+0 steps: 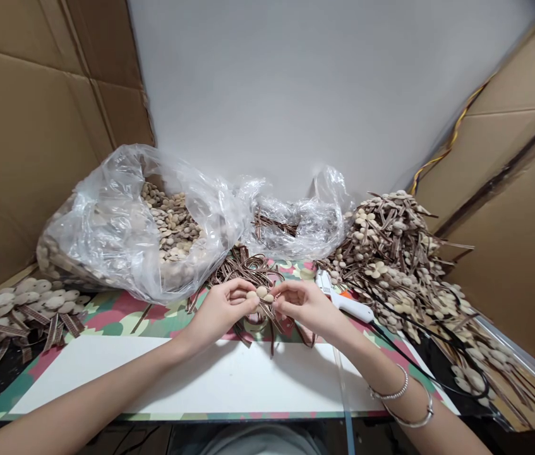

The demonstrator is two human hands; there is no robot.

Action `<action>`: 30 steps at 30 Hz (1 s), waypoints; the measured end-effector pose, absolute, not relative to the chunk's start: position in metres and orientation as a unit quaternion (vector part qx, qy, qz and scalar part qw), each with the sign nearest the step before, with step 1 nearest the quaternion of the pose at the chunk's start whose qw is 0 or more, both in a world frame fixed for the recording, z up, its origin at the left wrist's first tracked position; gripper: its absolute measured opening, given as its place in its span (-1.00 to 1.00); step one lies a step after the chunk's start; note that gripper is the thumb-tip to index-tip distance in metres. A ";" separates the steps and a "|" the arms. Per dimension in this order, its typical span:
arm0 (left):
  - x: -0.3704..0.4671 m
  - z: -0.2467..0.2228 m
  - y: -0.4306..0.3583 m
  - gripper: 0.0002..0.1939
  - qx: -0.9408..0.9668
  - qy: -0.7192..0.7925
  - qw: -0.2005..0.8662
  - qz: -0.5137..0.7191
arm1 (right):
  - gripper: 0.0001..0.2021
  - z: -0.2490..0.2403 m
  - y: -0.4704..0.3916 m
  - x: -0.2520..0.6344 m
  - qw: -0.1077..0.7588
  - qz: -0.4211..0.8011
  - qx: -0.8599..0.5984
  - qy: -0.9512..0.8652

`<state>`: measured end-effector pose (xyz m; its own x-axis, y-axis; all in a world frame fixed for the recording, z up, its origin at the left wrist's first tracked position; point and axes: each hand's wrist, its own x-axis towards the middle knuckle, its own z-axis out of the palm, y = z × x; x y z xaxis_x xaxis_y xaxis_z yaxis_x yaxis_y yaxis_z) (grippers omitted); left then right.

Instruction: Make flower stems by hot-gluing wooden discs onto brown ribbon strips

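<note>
My left hand (228, 309) and my right hand (306, 304) meet over the middle of the table. Between their fingertips is a small flower-like cluster of beige oval pieces (261, 293), pinched from both sides. What the pieces are made of is hard to tell. Just beyond and under my fingers lies a tangle of brown striped ribbon strips (248, 268). A white glue gun (352, 307) with a black cord rests to the right of my right hand. Below both wrists is a white sheet (191, 379) on a camouflage-patterned mat (110, 316).
At the back left stands a clear plastic bag (120, 221) full of loose beige pieces. Another plastic bag (321, 218) holds ribbons. Ribboned clusters form a large heap (400, 246) on the right and a smaller pile (35, 303) at left. Cardboard walls (35, 126) flank the table.
</note>
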<state>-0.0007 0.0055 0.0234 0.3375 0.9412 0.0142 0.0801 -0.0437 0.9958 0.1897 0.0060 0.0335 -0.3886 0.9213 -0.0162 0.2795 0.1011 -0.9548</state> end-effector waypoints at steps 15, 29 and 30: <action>-0.008 0.025 0.009 -0.70 0.562 0.390 0.596 0.420 | -0.91 0.036 0.004 0.193 0.383 0.260 -0.468 -0.753; 0.000 0.017 0.006 -0.61 0.639 0.417 0.561 0.322 | -0.84 0.018 -0.001 0.184 0.220 -0.231 -0.219 -0.922; -0.001 0.018 0.006 -0.62 0.647 0.418 0.553 0.318 | -0.85 0.019 0.000 0.185 0.246 -0.211 -0.219 -0.920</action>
